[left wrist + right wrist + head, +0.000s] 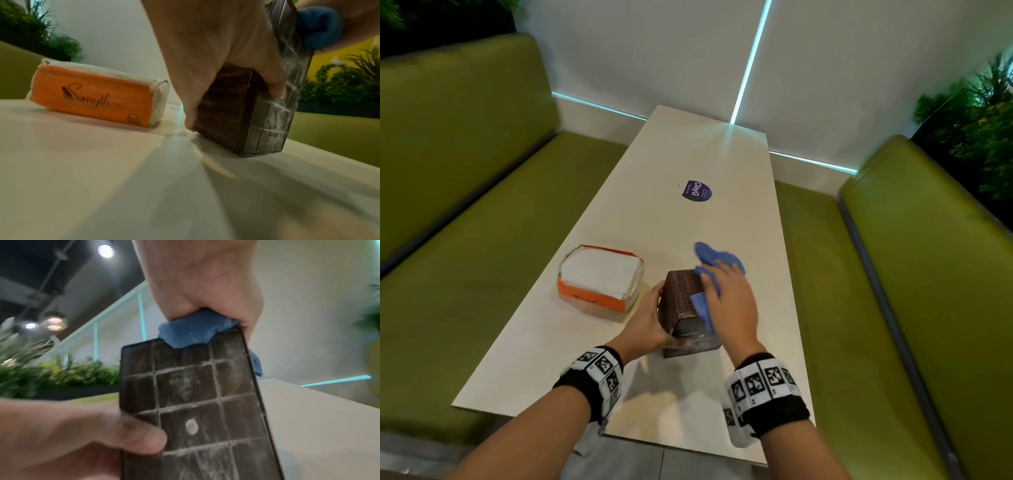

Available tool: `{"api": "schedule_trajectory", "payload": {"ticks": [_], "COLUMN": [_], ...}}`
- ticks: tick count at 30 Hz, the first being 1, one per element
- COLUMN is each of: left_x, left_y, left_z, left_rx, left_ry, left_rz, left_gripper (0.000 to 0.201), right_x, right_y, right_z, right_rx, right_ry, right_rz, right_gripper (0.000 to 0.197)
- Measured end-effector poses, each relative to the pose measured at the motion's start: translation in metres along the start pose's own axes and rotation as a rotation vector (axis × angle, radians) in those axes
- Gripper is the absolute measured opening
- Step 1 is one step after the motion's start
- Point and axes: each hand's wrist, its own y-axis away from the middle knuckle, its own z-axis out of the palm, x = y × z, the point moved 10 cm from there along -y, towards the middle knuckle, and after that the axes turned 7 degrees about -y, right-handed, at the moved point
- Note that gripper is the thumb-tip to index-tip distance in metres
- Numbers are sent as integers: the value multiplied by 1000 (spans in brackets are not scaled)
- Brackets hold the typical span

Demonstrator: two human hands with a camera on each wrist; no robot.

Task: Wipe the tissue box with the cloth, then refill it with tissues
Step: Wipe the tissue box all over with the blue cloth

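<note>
A dark brown woven tissue box (pixel 681 298) stands on its side on the pale table (pixel 688 164), its dusty gridded base (pixel 195 402) facing me. My left hand (pixel 645 317) grips the box (pixel 226 105) from the left, thumb on the base. My right hand (pixel 729 301) holds a blue cloth (pixel 709 267) and presses it on the box's top and right side; the cloth (pixel 191 334) bunches under the palm. An orange pack of white tissues (pixel 599 277) lies to the left of the box, its label (pixel 92 97) facing me.
A round purple sticker (pixel 695 191) sits on the table farther back. Green bench seats (pixel 448 205) flank the table on both sides, with a white wall behind and plants (pixel 979 113) at the right.
</note>
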Motion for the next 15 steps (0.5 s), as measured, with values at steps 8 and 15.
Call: {"api": "schedule_trajectory", "payload": {"ticks": [8, 15], "left_x": [22, -3], "left_y": [10, -1], "left_z": [-10, 0], "left_rx": [84, 6], "left_ry": [51, 38], "left_rz": [147, 6], "left_gripper": [52, 130], "right_x": [-72, 3], "right_y": [35, 4], "right_z": [43, -11], "right_rx": [-76, 25], "right_ry": [260, -48], "right_rz": [-262, 31], "right_gripper": [29, 26]}}
